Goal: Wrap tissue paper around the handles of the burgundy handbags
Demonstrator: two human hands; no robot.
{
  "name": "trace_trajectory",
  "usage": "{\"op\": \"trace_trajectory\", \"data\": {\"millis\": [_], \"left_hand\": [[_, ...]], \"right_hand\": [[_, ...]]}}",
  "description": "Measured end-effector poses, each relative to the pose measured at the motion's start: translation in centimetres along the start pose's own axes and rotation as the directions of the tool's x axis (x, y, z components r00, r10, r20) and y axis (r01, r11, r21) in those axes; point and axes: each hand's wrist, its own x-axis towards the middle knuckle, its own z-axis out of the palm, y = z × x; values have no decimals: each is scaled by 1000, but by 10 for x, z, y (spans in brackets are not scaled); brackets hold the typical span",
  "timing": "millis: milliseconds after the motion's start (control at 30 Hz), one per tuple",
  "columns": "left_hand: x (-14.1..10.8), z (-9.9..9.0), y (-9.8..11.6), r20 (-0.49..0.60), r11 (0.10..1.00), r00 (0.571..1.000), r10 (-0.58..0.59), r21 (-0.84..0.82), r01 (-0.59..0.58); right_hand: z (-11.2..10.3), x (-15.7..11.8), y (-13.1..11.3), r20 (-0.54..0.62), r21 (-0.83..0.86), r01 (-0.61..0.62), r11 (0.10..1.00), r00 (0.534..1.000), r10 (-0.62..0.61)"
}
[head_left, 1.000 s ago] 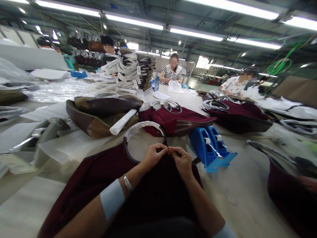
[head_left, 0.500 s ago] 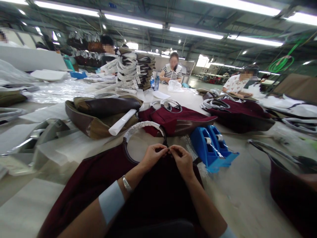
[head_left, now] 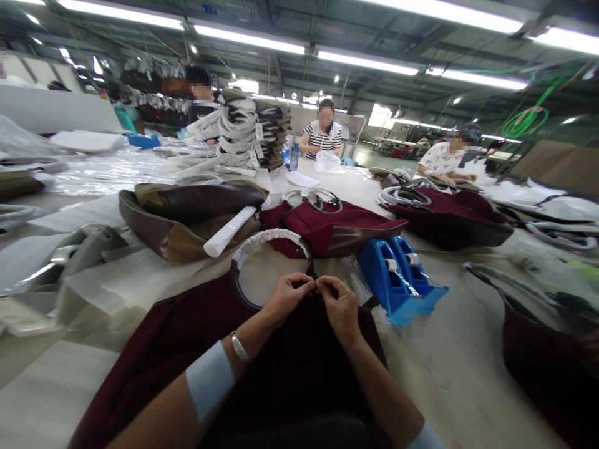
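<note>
A dark maroon handbag (head_left: 187, 337) lies flat in front of me, its round handle (head_left: 274, 236) wrapped in white film and standing up at the far side. At the right foot of that handle, my left hand (head_left: 291, 295) pinches with thumb and forefinger. My right hand (head_left: 339, 302) pinches at the same spot, its fingertips meeting those of the left. Whatever small dark piece sits between the fingertips is too small to make out. Both forearms rest over the bag's front.
A blue tape dispenser (head_left: 397, 280) stands right of the bag, a grey dispenser (head_left: 88, 268) at left. Beyond lie an olive-brown bag (head_left: 187, 212) and maroon bags (head_left: 337, 218). A tall stack of wrapped bags (head_left: 253, 131) rises behind. Co-workers sit farther back, one in stripes (head_left: 322, 136).
Both hands stay pinched at the handle's foot, with the right hand shifted slightly left. The whole view has drifted a little.
</note>
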Motion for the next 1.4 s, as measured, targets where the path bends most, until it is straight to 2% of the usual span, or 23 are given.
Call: {"op": "trace_trajectory", "data": {"millis": [167, 300, 400, 533, 633, 800, 900, 933, 967, 1033, 1067, 1133, 1200, 1267, 1333, 1400], "left_hand": [[4, 0, -1, 13, 999, 1000, 12, -37, -12], [11, -9, 1, -110, 996, 991, 75, -36, -79], [13, -16, 3, -192, 997, 979, 73, -14, -77], [12, -20, 1, -142, 997, 988, 67, 47, -61], [14, -20, -4, -89, 987, 989, 115, 123, -104], [14, -16, -9, -83, 962, 981, 177, 226, -155], [-1, -15, 5, -90, 926, 973, 213, 335, -172], [-9, -17, 15, -63, 898, 967, 248, 389, -205], [-19, -21, 27, 19, 832, 952, 304, 482, -275], [-44, -36, 56, 123, 695, 930, 347, 632, -343], [-60, -48, 71, 136, 629, 931, 340, 703, -332], [-97, -81, 99, 13, 485, 921, 389, 847, -217], [-139, -126, 116, -196, 362, 868, 455, 932, 21], [-183, -176, 121, -386, 223, 792, 473, 922, 316], [-225, -222, 113, -552, 127, 719, 422, 822, 556], [-261, -253, 98, -690, 108, 642, 335, 705, 701]], "right_hand": [[-5, 3, -1, 45, -15, 25, 1000, 999, -24], [-14, 7, 0, -38, -223, 153, 963, 985, -166], [-18, 8, 1, -13, -482, 177, 858, 978, -209], [-14, 6, 1, 159, -700, 263, 664, 964, -214], [-11, 4, -3, 215, -738, 310, 600, 950, -226], [-10, 0, -7, 253, -709, 365, 603, 930, -265], [-10, -2, 1, 294, -669, 400, 626, 916, -272], [-10, -2, 5, 308, -657, 415, 629, 910, -278], [-9, -1, 9, 311, -649, 415, 638, 910, -275], [-8, 2, 16, 311, -635, 384, 671, 921, -233], [-7, 3, 18, 309, -626, 356, 693, 930, -198], [-7, 4, 19, 293, -604, 293, 741, 946, -136], [-8, 5, 16, 257, -566, 243, 788, 960, -111], [-9, 6, 11, 193, -514, 176, 839, 977, -87], [-9, 7, 7, 123, -453, 80, 888, 992, -26], [-10, 8, 3, 87, -379, -20, 925, 995, 58]]}}
